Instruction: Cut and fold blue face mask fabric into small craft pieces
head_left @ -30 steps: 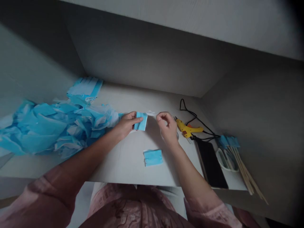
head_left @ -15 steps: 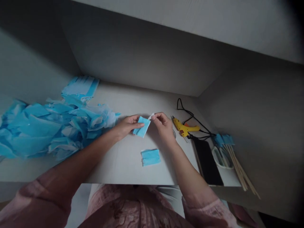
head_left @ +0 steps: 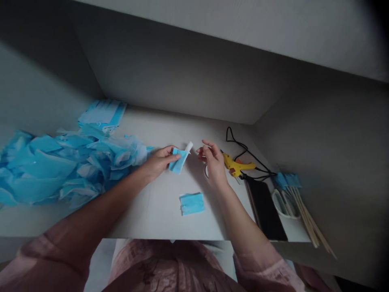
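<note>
My left hand [head_left: 158, 161] pinches a small folded blue paper piece [head_left: 178, 160] just above the white desk [head_left: 158, 202]; a white strip sticks out of the piece's upper right corner. My right hand [head_left: 212, 162] hovers a little to the right of it, fingers loosely curled and apart, holding nothing that I can make out. A second folded blue piece [head_left: 191, 203] lies flat on the desk nearer to me, below both hands.
A heap of blue and white paper scraps [head_left: 60, 162] fills the desk's left side. On the right lie a yellow glue gun [head_left: 237, 165] with black cord, a black phone [head_left: 266, 208], scissors [head_left: 282, 202] and wooden sticks with blue tips [head_left: 304, 211].
My right hand has let go of the white strip and drawn back to the right. My left hand has tilted the blue piece more upright.
</note>
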A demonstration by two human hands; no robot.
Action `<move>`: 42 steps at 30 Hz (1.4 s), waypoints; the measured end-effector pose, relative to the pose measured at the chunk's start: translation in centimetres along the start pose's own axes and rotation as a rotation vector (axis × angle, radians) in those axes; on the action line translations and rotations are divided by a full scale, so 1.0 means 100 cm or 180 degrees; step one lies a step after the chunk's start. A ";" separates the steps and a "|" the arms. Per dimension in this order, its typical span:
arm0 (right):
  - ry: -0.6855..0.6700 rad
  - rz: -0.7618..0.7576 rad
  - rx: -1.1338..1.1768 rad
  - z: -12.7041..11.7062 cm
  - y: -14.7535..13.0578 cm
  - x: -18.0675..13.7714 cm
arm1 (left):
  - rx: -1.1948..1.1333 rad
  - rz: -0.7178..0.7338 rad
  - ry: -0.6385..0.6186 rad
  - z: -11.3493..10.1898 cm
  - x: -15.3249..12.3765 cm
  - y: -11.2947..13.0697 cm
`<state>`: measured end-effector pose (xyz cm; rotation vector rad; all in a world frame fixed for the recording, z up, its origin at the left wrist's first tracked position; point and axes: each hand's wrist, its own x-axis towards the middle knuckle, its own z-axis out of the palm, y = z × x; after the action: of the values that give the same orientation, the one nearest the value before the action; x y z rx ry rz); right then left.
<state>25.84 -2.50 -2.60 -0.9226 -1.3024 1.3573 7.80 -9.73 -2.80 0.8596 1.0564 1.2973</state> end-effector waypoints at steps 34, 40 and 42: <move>-0.1159 -0.1749 -0.2304 0.000 -0.002 -0.012 | 0.1228 0.1283 0.0515 -0.002 0.000 0.007; -0.1177 -0.1764 -0.2144 -0.003 -0.005 -0.013 | 0.0723 0.0984 0.0321 -0.005 0.002 0.008; -0.1078 -0.1548 -0.1906 -0.003 -0.006 -0.013 | 0.0534 0.0920 0.0313 -0.005 0.001 0.009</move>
<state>26.48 -3.75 -2.18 -0.6968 -2.1019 0.7638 7.02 -9.56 -2.18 1.1159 1.1612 1.5191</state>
